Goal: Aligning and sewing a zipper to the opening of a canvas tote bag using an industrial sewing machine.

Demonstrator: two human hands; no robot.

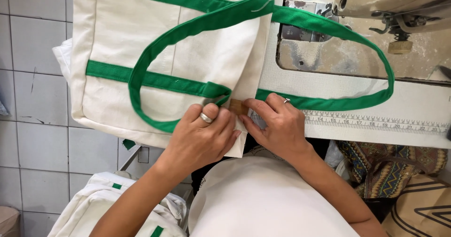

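A cream canvas tote bag [141, 44] with green straps lies across the sewing table's left end. Its long green handle [329, 30] loops over the table to the right. My left hand [202, 136], a ring on one finger, presses the bag's lower edge flat. My right hand [277, 124], also ringed, pinches the fabric edge beside it. Between the two hands sits a small brown label [237, 107], with fingertips of both hands touching it, right where the green strap meets the bag's edge.
A sewing machine [376, 2] stands at the top right on the white table [329, 129], which has a printed ruler along its front edge. More cream bags [117, 204] are piled on the tiled floor below left. Patterned fabric [390, 164] lies at the right.
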